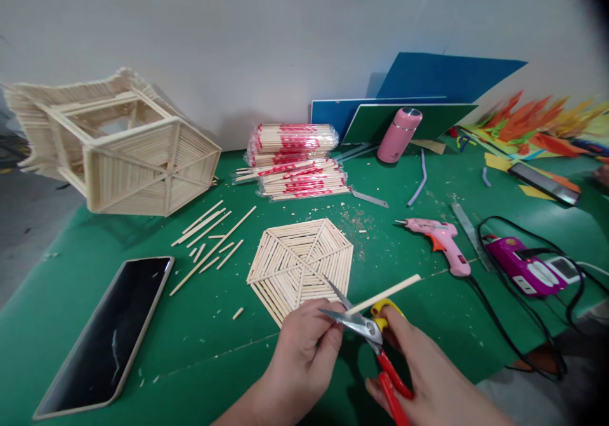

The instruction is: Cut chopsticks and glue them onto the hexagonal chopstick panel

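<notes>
We see the left hand (pixel 307 343) with its fingers closed in a pinch on the near end of a thin wooden stick (pixel 387 294), which slants up and to the right over the green table (pixel 204 331). The right hand (pixel 423 362) grips a pair of scissors (pixel 368 329), thumb and fingers around the red and yellow handles. The scissor blades are parted, with the stick lying between them close to the left fingertips; we can't quite tell whether both edges touch it, as the fingers hide its end.

Just beyond the left hand, partly behind it, a flat panel of sticks (pixel 304 261) lies on the table, with one blade tip showing over its near edge. To its left we find loose sticks (pixel 209 243) of several lengths and a phone (pixel 107 337) lying face up. Farther back, a frame built of sticks (pixel 152 166) stands at the left, and wrapped bundles of sticks (pixel 299 139) lie near the wall. On the right we have a pink glue gun (pixel 442 243), a purple power strip (pixel 523 267) and, behind them, a pink bottle (pixel 398 139).
</notes>
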A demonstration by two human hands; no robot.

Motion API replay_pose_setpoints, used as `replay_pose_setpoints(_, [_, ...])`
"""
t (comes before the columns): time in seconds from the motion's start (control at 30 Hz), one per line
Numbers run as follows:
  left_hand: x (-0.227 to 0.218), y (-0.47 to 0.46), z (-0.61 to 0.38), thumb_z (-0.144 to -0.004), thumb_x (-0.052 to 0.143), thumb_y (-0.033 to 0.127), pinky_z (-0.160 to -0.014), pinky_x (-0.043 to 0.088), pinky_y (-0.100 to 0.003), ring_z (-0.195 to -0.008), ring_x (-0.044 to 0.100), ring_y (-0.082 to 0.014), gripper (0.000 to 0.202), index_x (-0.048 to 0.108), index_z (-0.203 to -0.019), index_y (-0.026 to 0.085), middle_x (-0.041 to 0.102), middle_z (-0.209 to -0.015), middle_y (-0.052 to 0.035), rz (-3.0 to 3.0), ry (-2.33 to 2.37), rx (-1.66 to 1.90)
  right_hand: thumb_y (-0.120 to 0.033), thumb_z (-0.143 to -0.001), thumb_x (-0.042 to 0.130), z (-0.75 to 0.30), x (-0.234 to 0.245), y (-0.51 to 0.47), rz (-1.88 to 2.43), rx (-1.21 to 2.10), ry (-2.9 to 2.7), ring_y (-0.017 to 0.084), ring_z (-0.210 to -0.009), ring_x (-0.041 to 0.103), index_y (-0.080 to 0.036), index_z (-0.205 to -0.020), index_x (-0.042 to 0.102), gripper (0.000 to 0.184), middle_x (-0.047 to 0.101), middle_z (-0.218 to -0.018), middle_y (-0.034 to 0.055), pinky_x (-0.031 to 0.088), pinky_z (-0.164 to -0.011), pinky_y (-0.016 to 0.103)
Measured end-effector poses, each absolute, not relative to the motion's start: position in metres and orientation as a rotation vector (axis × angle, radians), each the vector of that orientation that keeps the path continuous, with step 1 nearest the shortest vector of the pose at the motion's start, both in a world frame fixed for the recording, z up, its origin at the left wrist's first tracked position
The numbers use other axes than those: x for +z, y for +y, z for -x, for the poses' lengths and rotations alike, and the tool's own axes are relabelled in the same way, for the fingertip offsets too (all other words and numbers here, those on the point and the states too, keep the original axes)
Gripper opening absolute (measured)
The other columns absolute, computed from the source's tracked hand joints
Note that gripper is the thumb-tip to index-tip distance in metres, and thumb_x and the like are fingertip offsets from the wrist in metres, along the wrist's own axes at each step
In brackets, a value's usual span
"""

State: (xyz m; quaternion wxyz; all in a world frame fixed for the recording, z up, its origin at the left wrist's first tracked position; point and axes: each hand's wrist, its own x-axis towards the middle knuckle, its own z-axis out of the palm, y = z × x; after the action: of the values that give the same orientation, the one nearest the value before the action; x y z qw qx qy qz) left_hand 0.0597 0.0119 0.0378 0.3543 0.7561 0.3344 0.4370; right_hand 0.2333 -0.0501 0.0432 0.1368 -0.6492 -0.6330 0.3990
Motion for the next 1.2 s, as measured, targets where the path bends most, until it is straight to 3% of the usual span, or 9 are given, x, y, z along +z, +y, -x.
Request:
replay_pose_setpoints(0.27, [0.040, 0.012, -0.061, -0.073, 0.046, 0.003, -0.063, 0.048, -0.013, -0.065, 0.062, -0.0085, 0.020, 0.059, -0.075, 0.018, 0.065, -0.069, 0.0005, -1.966, 0.865, 1.148, -0.018, -0.063, 0.051, -0.229, 0.048, -0.047, 1.768, 1.214, -1.752, 0.018, -0.073, 0.058, -0.018, -0.094, 0.041, 0.033, 0.059, -0.085, 0.0074, 0.047, -0.065, 0.027])
replay_pose_setpoints(0.53, [0.039, 0.012, -0.058, -0.074, 0.045, 0.006, -0.063, 0.049, -0.015, -0.066, 0.062, -0.0087, 0.018, 0.056, -0.080, 0.019, 0.064, -0.071, 0.0006, -2.016, 0.919, 1.146, -0.028, -0.059, 0.063, -0.234, 0.047, -0.051, 1.941, 1.201, -1.721, 0.019, -0.074, 0.055, -0.020, -0.106, 0.039, 0.053, 0.056, -0.084, 0.0037, 0.046, -0.066, 0.028])
replay_pose_setpoints(0.93, [0.063, 0.009, -0.048, -0.075, 0.045, 0.009, -0.057, 0.047, -0.018, -0.060, 0.057, -0.0099, 0.016, 0.057, -0.077, 0.018, 0.061, -0.067, 0.0010, -2.195, 1.065, 1.176, -0.025, -0.054, 0.066, -0.238, 0.070, -0.047, 1.852, 0.970, -1.872, 0.027, -0.106, 0.047, -0.021, -0.117, 0.035, 0.070, 0.046, -0.117, 0.0113, 0.042, -0.087, 0.039])
replay_pose_setpoints(1.07, [0.073, 0.028, -0.023, -0.077, 0.054, 0.019, -0.052, 0.042, -0.018, -0.057, 0.051, -0.0081, 0.009, 0.061, -0.083, 0.019, 0.056, -0.065, 0.0035, -1.736, 1.594, 1.484, -0.035, -0.065, 0.060, -0.257, 0.062, -0.046, 1.916, 0.928, -1.847, 0.022, -0.087, 0.058, -0.021, -0.117, 0.037, 0.058, 0.054, -0.110, 0.0103, 0.048, -0.072, 0.032])
replay_pose_setpoints(1.2, [0.074, 0.035, -0.004, -0.076, 0.059, 0.027, -0.052, 0.044, -0.020, -0.057, 0.051, -0.0087, 0.012, 0.063, -0.080, 0.017, 0.057, -0.066, 0.0020, -1.406, 1.550, 1.602, -0.046, -0.069, 0.055, -0.287, 0.039, -0.033, 2.218, 0.619, -1.727, 0.022, -0.078, 0.060, -0.018, -0.103, 0.048, 0.045, 0.061, -0.090, 0.0068, 0.048, -0.067, 0.032])
